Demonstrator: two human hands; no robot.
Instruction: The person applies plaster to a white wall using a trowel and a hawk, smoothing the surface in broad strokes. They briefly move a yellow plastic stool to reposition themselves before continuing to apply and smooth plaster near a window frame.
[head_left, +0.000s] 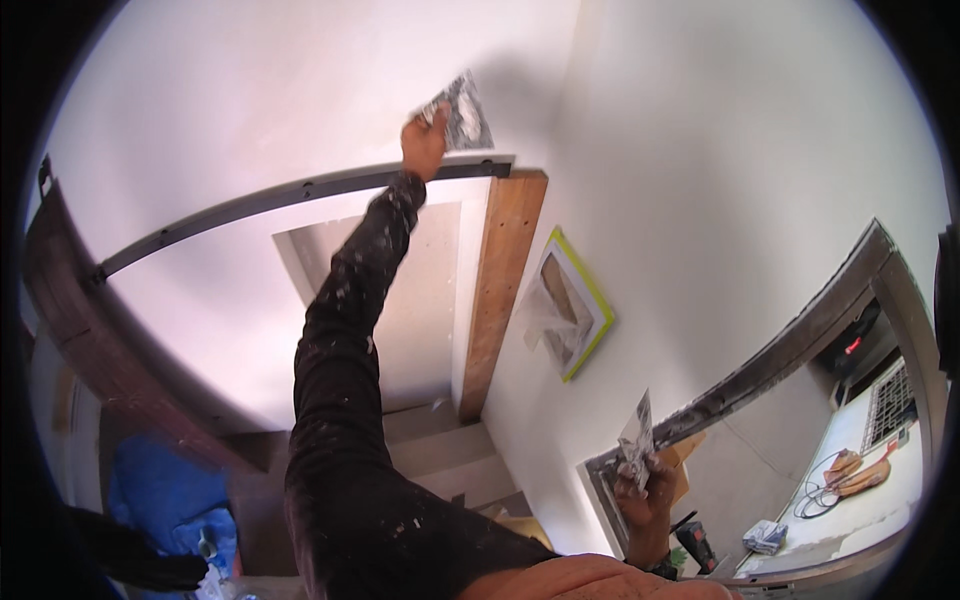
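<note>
A small plaster-caked trowel [637,437] is clamped in the fingers of the right hand [645,490], near, low right. Far up, a wide trowel [462,112] is gripped by the left hand [424,143] against the white wall [250,90], above the grey door frame [300,192].

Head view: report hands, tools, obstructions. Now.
Left hand raised, gripping plaster-caked trowel flat on white wall. Right hand low, holding second blade. Dark metal rail just below the trowel.
</note>
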